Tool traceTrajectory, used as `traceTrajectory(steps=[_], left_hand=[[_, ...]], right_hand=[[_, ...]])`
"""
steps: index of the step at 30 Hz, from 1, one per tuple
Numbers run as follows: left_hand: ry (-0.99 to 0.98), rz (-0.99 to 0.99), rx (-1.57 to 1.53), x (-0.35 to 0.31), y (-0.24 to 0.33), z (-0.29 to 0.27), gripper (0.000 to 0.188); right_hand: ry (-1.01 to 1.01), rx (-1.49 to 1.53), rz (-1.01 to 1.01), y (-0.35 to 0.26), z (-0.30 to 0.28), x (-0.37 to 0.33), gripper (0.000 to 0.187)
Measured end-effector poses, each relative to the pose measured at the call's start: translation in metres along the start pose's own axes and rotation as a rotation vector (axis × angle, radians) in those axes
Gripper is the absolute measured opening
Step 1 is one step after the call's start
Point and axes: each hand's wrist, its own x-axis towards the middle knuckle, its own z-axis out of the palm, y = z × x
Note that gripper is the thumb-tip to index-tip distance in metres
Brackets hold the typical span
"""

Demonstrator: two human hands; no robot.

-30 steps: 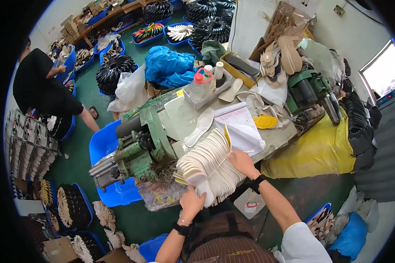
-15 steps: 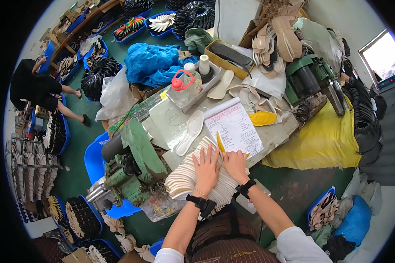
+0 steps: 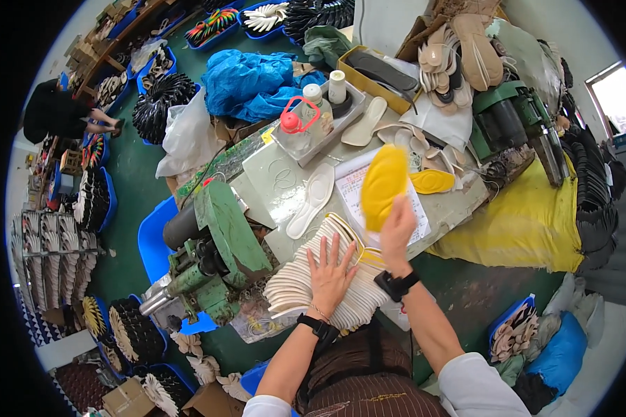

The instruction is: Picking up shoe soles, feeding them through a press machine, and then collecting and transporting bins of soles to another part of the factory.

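My right hand [image 3: 398, 235] grips a yellow insole [image 3: 384, 186], raised over a handwritten notepad [image 3: 419, 217] and blurred by motion. With fingers spread, my left hand [image 3: 331, 278] lies flat on a fanned row of off-white insoles [image 3: 292, 286] at the table's near edge. A yellow edge shows among the insoles just beyond my left fingertips. Beside the notepad, a single white insole [image 3: 311, 201] rests on the table. Another yellow piece [image 3: 432, 181] lies to the right of the pad.
A green machine [image 3: 222, 243] stands close on the left, and another green machine [image 3: 501, 118] at the right. Bottles sit in a grey tray [image 3: 306, 153]. Behind are a blue plastic sheet [image 3: 247, 87] and a yellow sack [image 3: 515, 215]. A person [image 3: 55, 115] stands far left.
My right hand has lifted off the row and now holds up a yellow insole. My left hand stays on the row. The person at far left has shifted.
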Motion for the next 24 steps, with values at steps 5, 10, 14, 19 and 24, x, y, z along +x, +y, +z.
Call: traceTrajectory(steps=[5,10,14,19,24], left_hand=[[0.002,0.013,-0.076,-0.003,-0.004,-0.006,0.062],[-0.028,-0.118,0.017,-0.019,0.004,-0.026,0.063],[-0.022,-0.167,0.073,-0.036,-0.017,-0.030,0.061],[0.015,-0.150,-0.045,-0.039,-0.032,-0.021,0.058],[0.078,-0.157,-0.041,-0.049,-0.050,-0.017,0.051]], right_hand=[[-0.258,0.259,0.117,-0.043,0.008,0.086,0.026],[-0.544,0.010,-0.022,0.019,0.035,0.041,0.068],[-0.913,-0.054,0.116,0.030,0.001,-0.048,0.106],[-0.976,-0.186,-0.031,0.019,-0.011,-0.095,0.133],[-1.002,-0.299,0.007,0.023,-0.006,-0.087,0.137]])
